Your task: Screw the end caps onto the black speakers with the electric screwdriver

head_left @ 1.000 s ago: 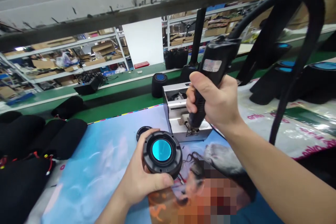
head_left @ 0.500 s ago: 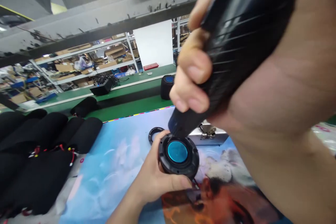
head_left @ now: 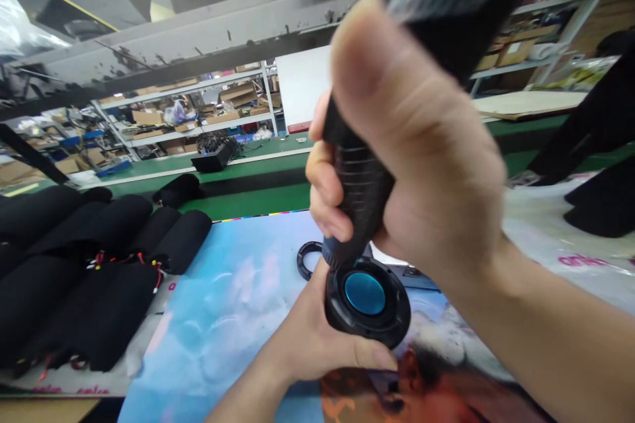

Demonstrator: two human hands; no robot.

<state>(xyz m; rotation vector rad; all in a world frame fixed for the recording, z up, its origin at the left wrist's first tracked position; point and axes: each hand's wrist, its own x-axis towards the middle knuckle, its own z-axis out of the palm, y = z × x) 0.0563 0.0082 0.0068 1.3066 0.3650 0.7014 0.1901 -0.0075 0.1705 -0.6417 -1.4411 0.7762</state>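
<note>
Black housing (head_left: 342, 314) holds a blue disc (head_left: 364, 293), left hand (head_left: 317, 344) gripping.

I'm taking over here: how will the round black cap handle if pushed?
Probably stiff: the cap holds its shape gripped by the left hand. Round, so on edge it may roll. Its glossy blue centre looks scratch-prone.

Electric screwdriver (head_left: 354, 198) stands directly above the speaker end cap (head_left: 367, 294); loose ring (head_left: 301, 262) just behind-left, on the mat (head_left: 223, 317); speaker sleeves (head_left: 99, 264) far left.
</note>
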